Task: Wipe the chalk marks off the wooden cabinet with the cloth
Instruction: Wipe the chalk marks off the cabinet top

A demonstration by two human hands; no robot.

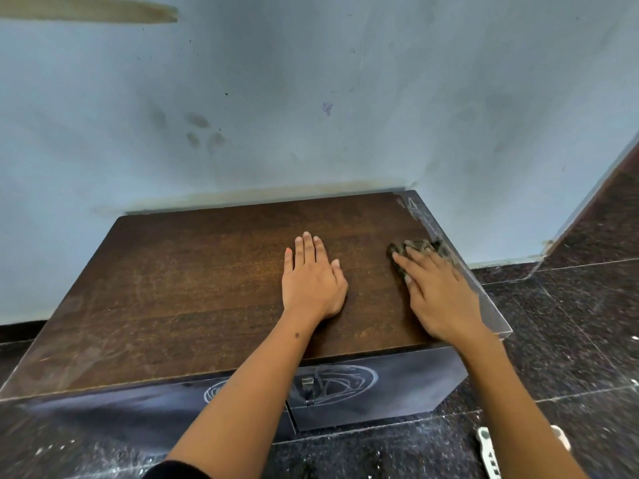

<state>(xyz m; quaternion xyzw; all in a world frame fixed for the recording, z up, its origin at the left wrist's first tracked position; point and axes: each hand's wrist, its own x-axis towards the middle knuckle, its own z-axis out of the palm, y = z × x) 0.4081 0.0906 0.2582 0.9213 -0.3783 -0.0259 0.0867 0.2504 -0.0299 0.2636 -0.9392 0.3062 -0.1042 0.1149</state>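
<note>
A low wooden cabinet [193, 281] stands against the wall, its brown top seen from above. My left hand [313, 278] lies flat on the middle of the top, fingers together, holding nothing. My right hand [435, 288] presses a dark crumpled cloth [420, 248] onto the top near the right edge. White chalk marks [413, 205] show at the far right corner of the top. More chalk scribbles [340, 383] cover the dark front doors around a metal handle [307, 388].
A pale blue wall [311, 98] rises directly behind the cabinet. Dark speckled floor tiles [570, 323] surround it, dusted with white chalk. A white sandal [489, 451] lies on the floor at the lower right.
</note>
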